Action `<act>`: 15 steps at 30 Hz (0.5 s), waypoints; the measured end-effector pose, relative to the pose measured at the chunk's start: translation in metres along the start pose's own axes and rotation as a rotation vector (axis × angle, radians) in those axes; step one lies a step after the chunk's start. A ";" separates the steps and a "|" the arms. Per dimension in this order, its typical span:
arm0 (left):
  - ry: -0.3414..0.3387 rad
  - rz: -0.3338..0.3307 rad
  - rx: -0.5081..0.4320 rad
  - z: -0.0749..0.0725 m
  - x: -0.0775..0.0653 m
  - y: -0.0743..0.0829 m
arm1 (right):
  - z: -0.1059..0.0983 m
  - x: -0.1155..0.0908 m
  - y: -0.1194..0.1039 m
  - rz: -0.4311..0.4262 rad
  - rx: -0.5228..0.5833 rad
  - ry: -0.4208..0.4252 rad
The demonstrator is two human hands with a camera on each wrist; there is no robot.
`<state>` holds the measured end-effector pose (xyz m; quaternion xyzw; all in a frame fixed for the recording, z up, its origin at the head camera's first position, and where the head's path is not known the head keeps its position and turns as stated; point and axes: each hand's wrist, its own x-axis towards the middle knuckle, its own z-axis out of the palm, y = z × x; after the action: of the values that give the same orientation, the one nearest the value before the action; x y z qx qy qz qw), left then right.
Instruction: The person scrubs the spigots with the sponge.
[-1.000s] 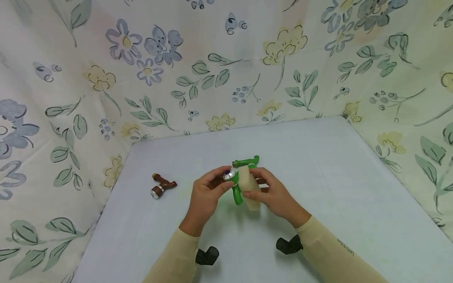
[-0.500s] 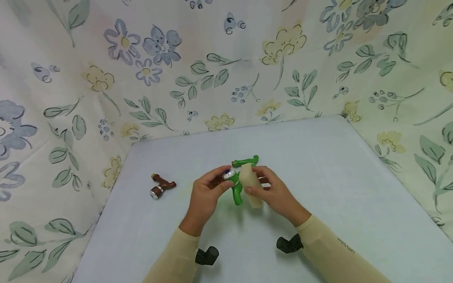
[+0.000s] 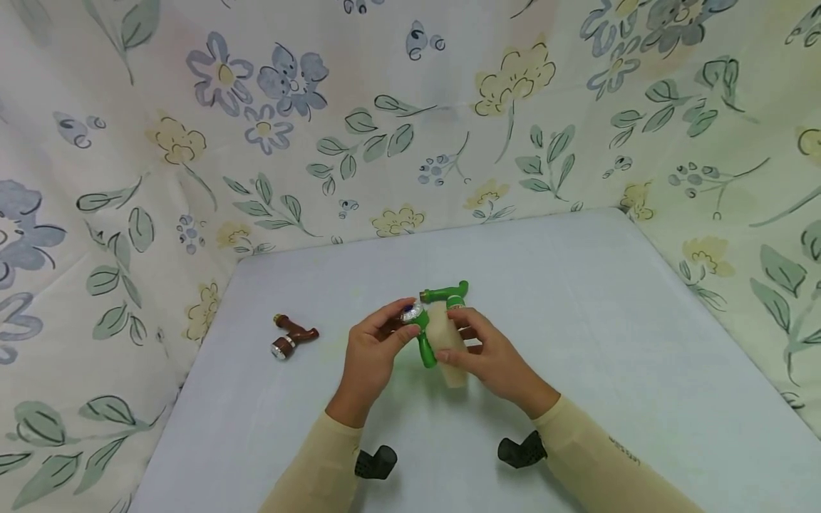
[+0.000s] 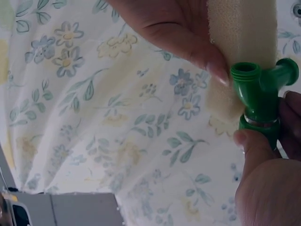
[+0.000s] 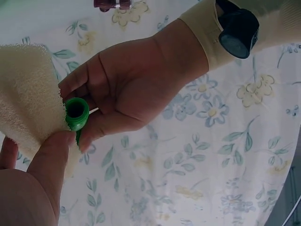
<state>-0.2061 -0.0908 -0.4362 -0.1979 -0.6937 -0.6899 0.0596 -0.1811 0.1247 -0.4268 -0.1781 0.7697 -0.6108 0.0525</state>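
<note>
My left hand [image 3: 375, 356] pinches a green plastic tap [image 3: 426, 351] by its silver-topped knob end, thumb in front. In the left wrist view the threaded inlet of this green tap [image 4: 256, 94] faces the camera and its spout points right. A cream sponge [image 3: 447, 338], with a visibly porous surface in the right wrist view, is gripped between the thumb and fingers of my right hand [image 3: 497, 360]. The sponge lies right up against the tap's right side. Part of the tap is hidden behind the sponge and fingers.
A second green tap [image 3: 442, 293] lies just beyond the hands, partly covered by the sponge and right hand. On the left of the white table [image 3: 577, 299] rests a brown tap [image 3: 293, 335]. A floral cloth [image 3: 449, 128] hangs behind the table.
Against the tap, the sponge shifted right and slightly up, then back left and down, with the right hand. The held tap has tilted a little; the left hand has barely moved.
</note>
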 end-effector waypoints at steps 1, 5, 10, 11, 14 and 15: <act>0.005 0.001 0.001 0.000 0.000 -0.001 | 0.000 -0.001 -0.003 -0.005 0.001 -0.004; 0.033 0.003 0.028 -0.002 0.000 -0.002 | 0.002 -0.003 -0.008 -0.024 0.019 -0.022; 0.063 -0.003 0.036 -0.003 0.000 -0.002 | 0.004 -0.004 -0.011 -0.076 0.055 -0.050; 0.064 -0.006 0.032 -0.003 0.000 -0.002 | 0.005 -0.004 -0.011 -0.084 0.056 -0.049; 0.062 -0.018 0.022 -0.004 0.000 -0.001 | 0.005 -0.004 -0.010 -0.095 0.053 -0.044; 0.063 -0.021 0.021 -0.004 0.000 -0.001 | 0.005 -0.004 -0.010 -0.095 0.049 -0.042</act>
<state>-0.2070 -0.0945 -0.4368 -0.1684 -0.7007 -0.6891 0.0762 -0.1739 0.1193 -0.4188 -0.2258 0.7440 -0.6274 0.0442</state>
